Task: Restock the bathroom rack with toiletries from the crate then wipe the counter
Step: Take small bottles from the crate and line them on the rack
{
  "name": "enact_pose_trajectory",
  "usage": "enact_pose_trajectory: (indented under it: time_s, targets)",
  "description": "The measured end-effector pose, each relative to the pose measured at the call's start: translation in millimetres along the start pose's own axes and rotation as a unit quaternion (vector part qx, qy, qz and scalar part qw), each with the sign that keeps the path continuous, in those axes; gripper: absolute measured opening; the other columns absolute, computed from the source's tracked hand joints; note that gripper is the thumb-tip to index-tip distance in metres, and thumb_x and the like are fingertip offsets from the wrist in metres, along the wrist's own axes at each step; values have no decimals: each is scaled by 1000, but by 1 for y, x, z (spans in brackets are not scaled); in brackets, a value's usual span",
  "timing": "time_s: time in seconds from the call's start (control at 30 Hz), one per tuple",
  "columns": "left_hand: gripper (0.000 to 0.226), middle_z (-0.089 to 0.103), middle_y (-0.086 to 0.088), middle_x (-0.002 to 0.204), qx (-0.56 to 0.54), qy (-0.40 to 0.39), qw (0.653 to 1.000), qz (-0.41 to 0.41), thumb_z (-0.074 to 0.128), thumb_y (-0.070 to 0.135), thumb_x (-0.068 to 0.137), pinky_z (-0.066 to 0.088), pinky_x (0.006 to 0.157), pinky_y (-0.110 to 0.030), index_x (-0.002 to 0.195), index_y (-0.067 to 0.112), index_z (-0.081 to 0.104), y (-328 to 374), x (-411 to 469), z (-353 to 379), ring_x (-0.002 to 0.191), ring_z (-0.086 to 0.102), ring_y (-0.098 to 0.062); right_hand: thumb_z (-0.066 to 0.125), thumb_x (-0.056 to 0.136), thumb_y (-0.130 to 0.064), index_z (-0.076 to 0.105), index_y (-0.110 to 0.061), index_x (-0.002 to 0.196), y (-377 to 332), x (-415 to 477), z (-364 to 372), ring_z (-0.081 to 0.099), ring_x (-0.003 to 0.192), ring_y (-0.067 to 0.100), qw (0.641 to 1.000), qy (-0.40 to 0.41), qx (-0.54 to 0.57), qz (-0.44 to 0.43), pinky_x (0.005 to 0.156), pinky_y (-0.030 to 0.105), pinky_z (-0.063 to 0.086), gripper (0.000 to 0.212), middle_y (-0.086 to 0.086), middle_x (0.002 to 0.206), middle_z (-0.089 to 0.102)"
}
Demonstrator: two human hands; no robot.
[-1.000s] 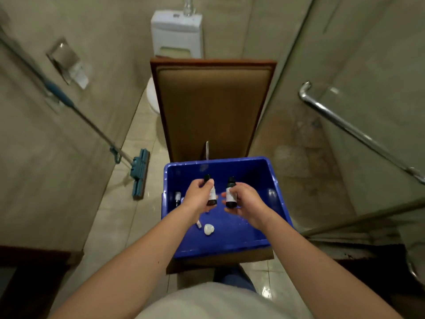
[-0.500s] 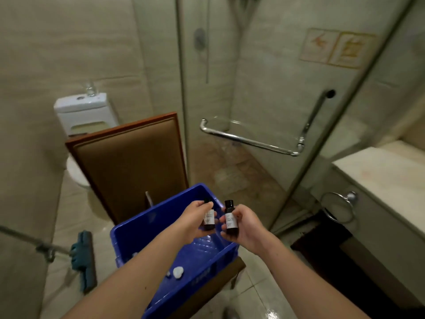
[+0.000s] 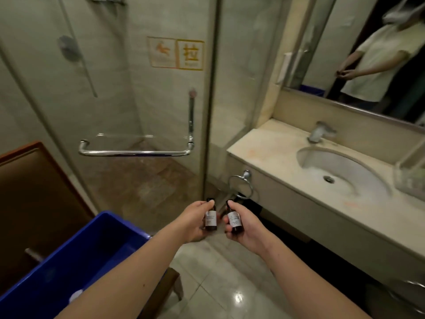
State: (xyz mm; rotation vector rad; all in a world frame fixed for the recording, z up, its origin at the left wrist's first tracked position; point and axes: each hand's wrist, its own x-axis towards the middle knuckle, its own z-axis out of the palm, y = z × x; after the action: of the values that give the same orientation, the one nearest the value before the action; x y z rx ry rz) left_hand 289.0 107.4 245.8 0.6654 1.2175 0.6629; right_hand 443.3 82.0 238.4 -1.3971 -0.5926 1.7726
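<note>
My left hand (image 3: pixel 192 223) grips a small dark bottle with a white label (image 3: pixel 211 218), held upright. My right hand (image 3: pixel 245 229) grips a second small dark bottle (image 3: pixel 235 221) of the same kind, tilted slightly left. Both hands hang side by side over the floor, to the right of the blue crate (image 3: pixel 87 249) at the lower left. The beige counter (image 3: pixel 264 155) with its white sink (image 3: pixel 340 173) lies to the right. A clear rack (image 3: pixel 410 176) stands at the counter's right edge, partly cut off.
A glass shower door (image 3: pixel 115 100) with a chrome handle bar (image 3: pixel 135 153) faces me. A brown padded chair (image 3: pixel 34 192) carries the crate. A towel ring (image 3: pixel 241 186) hangs on the counter front. A faucet (image 3: pixel 318 132) and a mirror (image 3: pixel 368 54) stand behind the sink.
My view has swung right, from the toilet and crate to the shower door and counter. Both hands have carried their bottles out of the crate and to its right.
</note>
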Motion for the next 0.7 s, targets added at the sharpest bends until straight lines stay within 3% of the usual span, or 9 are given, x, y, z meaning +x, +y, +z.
enact_pose_trajectory:
  time_s: [0.1, 0.2, 0.37, 0.53, 0.7]
  targets:
    - [19, 66, -11, 95, 5, -36, 999, 2, 56, 31, 97, 53, 84, -42, 104, 14, 54, 3, 17, 53, 97, 65, -30, 61, 93, -35, 52, -17, 97, -19, -6, -50, 51, 49, 16, 999, 17, 47, -13, 49, 25, 46, 20, 6, 66, 58]
    - [18, 69, -10, 92, 25, -54, 998, 6, 59, 30, 95, 57, 71, -37, 99, 13, 55, 4, 34, 101, 82, 67, -22, 61, 94, -33, 58, -14, 95, -39, -12, -97, 56, 56, 16, 997, 28, 72, -22, 56, 28, 52, 19, 7, 69, 61]
    - [18, 73, -6, 91, 64, -81, 995, 15, 62, 33, 93, 56, 56, -27, 96, 16, 58, 4, 61, 175, 73, 72, -16, 59, 96, -31, 66, -10, 93, -66, -16, -171, 66, 66, 17, 995, 55, 70, -53, 70, 34, 57, 22, 4, 73, 68]
    - [20, 69, -7, 92, 84, -104, 991, 19, 65, 32, 91, 56, 60, -30, 97, 15, 58, 4, 81, 240, 79, 71, -21, 59, 96, -30, 66, -10, 102, -86, -22, -240, 66, 68, 20, 988, 94, 89, -79, 67, 36, 57, 22, 9, 84, 66]
    - [25, 68, -9, 96, 116, -139, 983, 11, 68, 32, 89, 56, 57, -29, 103, 14, 58, 7, 94, 298, 83, 71, -22, 57, 98, -27, 60, -7, 106, -99, -34, -291, 64, 65, 22, 980, 121, 119, -103, 67, 37, 58, 22, 12, 83, 67]
